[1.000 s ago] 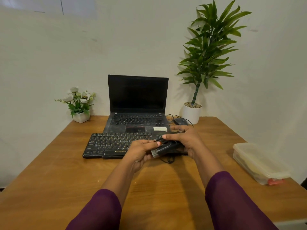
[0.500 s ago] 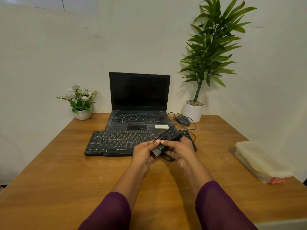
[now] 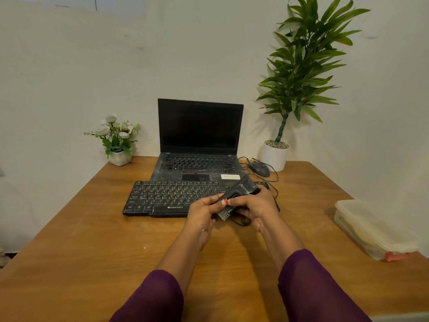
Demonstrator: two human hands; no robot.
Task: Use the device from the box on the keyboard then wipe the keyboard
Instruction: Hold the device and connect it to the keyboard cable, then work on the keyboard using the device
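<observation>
A small black device point(image 3: 241, 191) with a grey brush head at its near end is held tilted over the right end of the black keyboard point(image 3: 171, 198). My right hand point(image 3: 255, 206) grips its body from the right. My left hand point(image 3: 204, 211) pinches its lower part near the brush. A thin black cord hangs below the device onto the wooden table point(image 3: 92, 252). The clear plastic box point(image 3: 371, 228) with its lid on sits at the table's right edge.
An open black laptop point(image 3: 199, 145) stands behind the keyboard. A black mouse point(image 3: 260, 168) with a cable lies to its right. A tall potted plant point(image 3: 276, 154) and a small flower pot point(image 3: 119, 156) stand at the back by the wall.
The device has tipped from lying flat to pointing up and away, brush end toward me. Both hands have stayed on it near the keyboard's right end.
</observation>
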